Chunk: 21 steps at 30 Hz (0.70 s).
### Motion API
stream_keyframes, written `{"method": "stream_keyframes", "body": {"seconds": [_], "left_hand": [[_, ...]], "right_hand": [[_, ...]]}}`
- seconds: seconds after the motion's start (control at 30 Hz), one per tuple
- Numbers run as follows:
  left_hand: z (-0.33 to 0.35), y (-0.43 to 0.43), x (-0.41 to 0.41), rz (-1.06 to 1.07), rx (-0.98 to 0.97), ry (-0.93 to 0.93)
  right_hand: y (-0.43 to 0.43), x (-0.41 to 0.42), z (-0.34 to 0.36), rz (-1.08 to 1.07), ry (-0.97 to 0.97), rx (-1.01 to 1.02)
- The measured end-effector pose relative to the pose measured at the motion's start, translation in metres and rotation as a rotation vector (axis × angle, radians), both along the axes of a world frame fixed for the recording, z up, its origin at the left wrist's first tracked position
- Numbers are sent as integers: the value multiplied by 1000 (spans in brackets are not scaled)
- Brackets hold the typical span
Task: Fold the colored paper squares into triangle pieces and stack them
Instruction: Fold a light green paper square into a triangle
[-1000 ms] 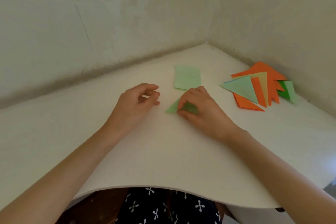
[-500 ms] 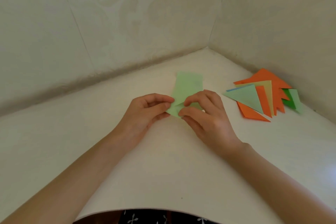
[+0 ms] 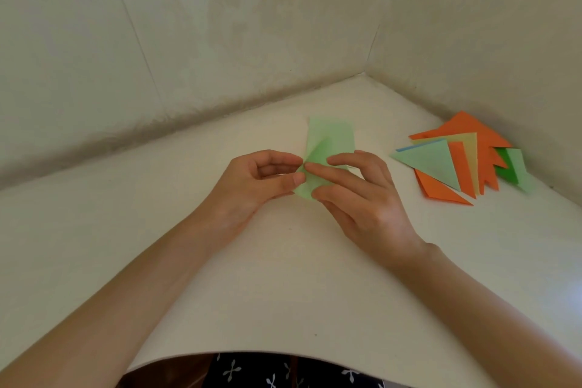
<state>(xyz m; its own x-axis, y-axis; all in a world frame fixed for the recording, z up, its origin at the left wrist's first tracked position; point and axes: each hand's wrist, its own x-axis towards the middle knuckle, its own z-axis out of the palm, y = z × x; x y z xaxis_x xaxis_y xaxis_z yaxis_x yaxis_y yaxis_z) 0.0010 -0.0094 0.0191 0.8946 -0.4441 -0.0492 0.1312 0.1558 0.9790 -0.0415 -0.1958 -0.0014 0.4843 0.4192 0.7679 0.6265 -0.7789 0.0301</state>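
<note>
Here, the left hand (image 3: 261, 179) is pinching the left edge of a folded light-green paper piece (image 3: 305, 190) between thumb and forefinger, while the right hand (image 3: 362, 198) is gripping its right side, over the white table (image 3: 283, 277). A flat light-green paper sheet (image 3: 333, 135) is lying just beyond, and the pile of orange, green and yellow paper triangles (image 3: 441, 164) is sitting far right.

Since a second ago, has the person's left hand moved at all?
Yes. The left hand moved right, toward the flat green sheet, and now pinches the green folded piece together with the right hand.
</note>
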Motion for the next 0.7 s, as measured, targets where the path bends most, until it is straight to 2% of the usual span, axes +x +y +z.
{"method": "stream_keyframes", "body": {"seconds": [0.23,0.4,0.5,0.6,0.7], "left_hand": [[-1,-1,-1,53,54,-59],[2,-3,-4,77,42,-68],[2,-3,-5,78,45,-80],[3,-3,-7,22,35,-89],[4,-4,-9,-38,42,-106]], "right_hand": [[3,-1,0,10,132,123],[4,-1,0,-40,146,12],[4,-1,0,-59,142,23],[6,0,1,-42,168,85],[7,-1,3,-86,253,234]]}}
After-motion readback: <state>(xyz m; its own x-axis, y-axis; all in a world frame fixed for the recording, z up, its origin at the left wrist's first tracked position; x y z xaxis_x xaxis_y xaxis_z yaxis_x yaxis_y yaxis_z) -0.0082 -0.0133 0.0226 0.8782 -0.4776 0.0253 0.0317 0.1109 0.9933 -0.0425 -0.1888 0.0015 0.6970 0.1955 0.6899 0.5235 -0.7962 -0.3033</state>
